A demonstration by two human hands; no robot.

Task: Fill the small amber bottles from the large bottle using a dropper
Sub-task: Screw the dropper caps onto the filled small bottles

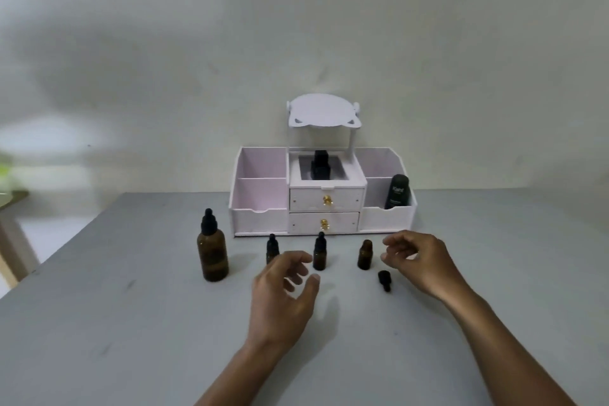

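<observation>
Evidently, only the rightmost small amber glass bottle (365, 254) was uncapped, its black dropper cap (384, 280) laid beside it; both the left hand (286, 287) and right hand (418, 259) were held open, empty. Next, the tall amber dropper bottle (212, 252) was likely to be opened.

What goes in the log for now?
left hand empty | right hand empty | rightmost small bottle uncapped | dropper cap lying on table

Table (131, 323) centre: organizer (324, 204) at 12 o'clock against wall. Row before it: large bottle (212, 252) at 9, then three small bottles (272, 248) (320, 252) (365, 254) running toward 3. Loose dropper cap (384, 280) lies at 5 o'clock of the rightmost small bottle. Dark tube (398, 191) stands in organizer's right front compartment; a dark item (320, 165) in its top middle recess.
</observation>
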